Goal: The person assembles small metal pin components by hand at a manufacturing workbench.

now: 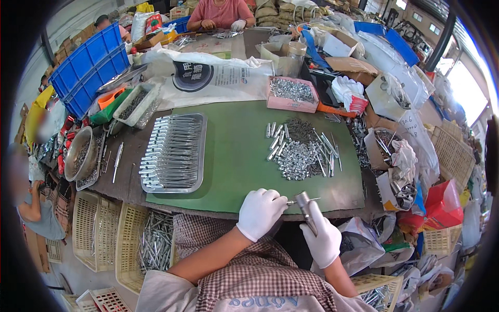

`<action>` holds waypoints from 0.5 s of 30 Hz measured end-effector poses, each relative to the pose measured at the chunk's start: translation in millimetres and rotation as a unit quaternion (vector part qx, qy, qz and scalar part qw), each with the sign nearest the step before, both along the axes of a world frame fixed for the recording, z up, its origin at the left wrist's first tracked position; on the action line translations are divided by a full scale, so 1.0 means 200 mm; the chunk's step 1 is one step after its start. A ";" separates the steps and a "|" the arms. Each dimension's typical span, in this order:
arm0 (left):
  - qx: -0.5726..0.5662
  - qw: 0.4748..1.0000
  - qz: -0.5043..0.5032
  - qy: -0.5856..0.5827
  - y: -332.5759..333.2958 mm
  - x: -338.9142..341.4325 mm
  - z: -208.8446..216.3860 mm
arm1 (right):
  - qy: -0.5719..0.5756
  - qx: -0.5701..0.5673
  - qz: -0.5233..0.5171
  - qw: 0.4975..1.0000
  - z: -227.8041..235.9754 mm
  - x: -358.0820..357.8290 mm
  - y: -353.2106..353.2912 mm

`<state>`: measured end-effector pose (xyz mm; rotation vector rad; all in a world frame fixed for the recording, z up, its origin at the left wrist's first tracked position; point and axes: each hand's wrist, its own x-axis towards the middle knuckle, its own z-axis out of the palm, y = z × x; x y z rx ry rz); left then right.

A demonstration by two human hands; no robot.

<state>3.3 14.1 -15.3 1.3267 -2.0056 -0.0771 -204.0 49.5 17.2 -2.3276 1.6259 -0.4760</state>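
My left hand, in a white glove, is at the front edge of the green mat, its fingers pinched on a thin metal rod. My gloved right hand is closed round a short metal tool with a cylindrical, hammer-like head. This head overlaps the rod; whether they touch I cannot tell. Ahead of my hands lie a heap of small silver metal pieces, a heap of dark small parts, short metal tubes and longer thin rods.
A metal tray of neatly rowed pen-like metal pieces stands on the mat's left. A pink box of small parts is at the back right. Blue crates stack at far left. A beige crate stands below. Another person works opposite.
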 end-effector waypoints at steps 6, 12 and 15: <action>0.014 1.000 0.005 -0.022 -0.02 0.01 0.00 | -0.104 -0.078 0.005 0.991 -0.01 -0.05 -0.11; 0.014 1.000 -0.004 0.006 -0.08 -0.01 0.03 | -0.028 -0.136 -0.237 0.962 -0.05 -0.55 -0.40; 0.025 1.000 -0.005 0.001 -0.10 -0.02 0.05 | 0.159 -0.204 -0.292 0.921 -0.10 -0.73 -0.52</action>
